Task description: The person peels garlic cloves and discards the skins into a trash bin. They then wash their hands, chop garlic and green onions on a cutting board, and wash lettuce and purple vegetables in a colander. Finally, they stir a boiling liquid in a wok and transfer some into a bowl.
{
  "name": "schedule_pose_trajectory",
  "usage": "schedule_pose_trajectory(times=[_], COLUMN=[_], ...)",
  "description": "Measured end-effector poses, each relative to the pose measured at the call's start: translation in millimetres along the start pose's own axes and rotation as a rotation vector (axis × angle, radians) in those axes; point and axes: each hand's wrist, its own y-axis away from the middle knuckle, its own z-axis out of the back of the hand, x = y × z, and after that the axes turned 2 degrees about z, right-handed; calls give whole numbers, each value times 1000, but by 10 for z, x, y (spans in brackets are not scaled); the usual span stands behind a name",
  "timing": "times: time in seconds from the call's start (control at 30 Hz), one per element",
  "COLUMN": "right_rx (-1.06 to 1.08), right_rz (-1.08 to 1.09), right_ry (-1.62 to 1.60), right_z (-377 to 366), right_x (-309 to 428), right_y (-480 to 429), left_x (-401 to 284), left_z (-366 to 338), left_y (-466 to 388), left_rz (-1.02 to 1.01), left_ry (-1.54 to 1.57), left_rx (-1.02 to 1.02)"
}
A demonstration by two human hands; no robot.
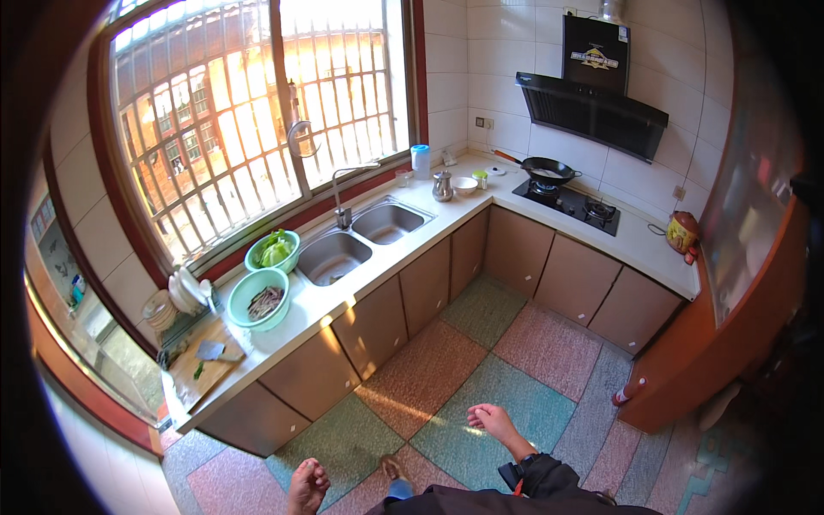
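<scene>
Low in front of me, my left hand [308, 487] hangs above the tiled floor, its fingers curled in and nothing seen in them. My right hand [492, 421] is held out over a green floor tile, loosely curled and holding nothing visible. Neither touches the counter. Nearest my left hand is the counter end, with a cleaver [211, 351] on a wooden cutting board [207, 380] beside scraps of greens [199, 370]. A green basin [241, 290] holds dark, thin strips of food; behind it another basin [291, 259] holds leafy greens [275, 250].
A double steel sink [335, 254] has a tall faucet [337, 193]. On a gas stove [566, 207], a black wok [547, 170] sits over a lit burner beneath the range hood [592, 119]. A steel pot [442, 187] and white bowl [465, 186] stand near the corner. A red bottle [629, 391] stands by the partition [669, 380].
</scene>
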Motion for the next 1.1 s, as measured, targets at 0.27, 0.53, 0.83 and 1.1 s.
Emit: schedule_pose_trajectory(times=[0.27, 0.53, 0.83, 1.1], right_rx=[-301, -474, -85, 516], right_rz=[-81, -96, 7, 400], right_ry=[-48, -43, 75, 627], right_z=[378, 891, 1294, 128], right_x=[291, 607, 1377, 3029], right_y=[-1125, -2368, -5137, -7700], left_x=[-963, -1663, -1704, -1976], left_z=[-554, -1769, -2751, -3270], left_y=[-2349, -4429, -6023, -6585], left_rz=[93, 120, 98, -1], left_ry=[38, -142, -107, -28], left_rx=[43, 170, 139, 63])
